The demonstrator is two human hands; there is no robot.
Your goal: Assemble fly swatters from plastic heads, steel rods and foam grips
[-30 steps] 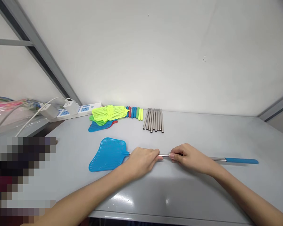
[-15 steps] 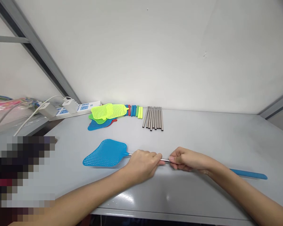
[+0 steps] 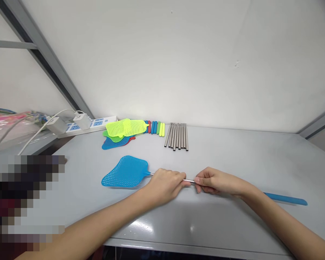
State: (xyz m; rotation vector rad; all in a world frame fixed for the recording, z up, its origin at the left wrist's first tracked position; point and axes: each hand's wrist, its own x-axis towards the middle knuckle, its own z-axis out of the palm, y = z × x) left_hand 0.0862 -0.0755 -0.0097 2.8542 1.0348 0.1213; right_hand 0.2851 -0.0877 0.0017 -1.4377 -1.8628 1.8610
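A fly swatter with a blue perforated head [image 3: 127,172], a thin metal rod [image 3: 189,181] and a blue handle grip [image 3: 285,199] lies across my front, held just over the table. My left hand [image 3: 166,186] is wrapped round the rod near the head. Further right, my right hand [image 3: 215,181] pinches the same rod between thumb and fingers. A short bare stretch of rod shows between the two hands. The right hand and forearm hide the part of the rod leading to the grip.
Behind lie stacked yellow, green and blue swatter heads [image 3: 127,128], a row of coloured grips [image 3: 155,128] and several metal rods [image 3: 177,137]. A power strip [image 3: 97,124] with plugged-in white adapters stands at the back left. A white wall [image 3: 195,65] closes off the back.
The swatter's head has shifted slightly up and to the right, with my left hand moving along. Both hands keep their hold on the rod.
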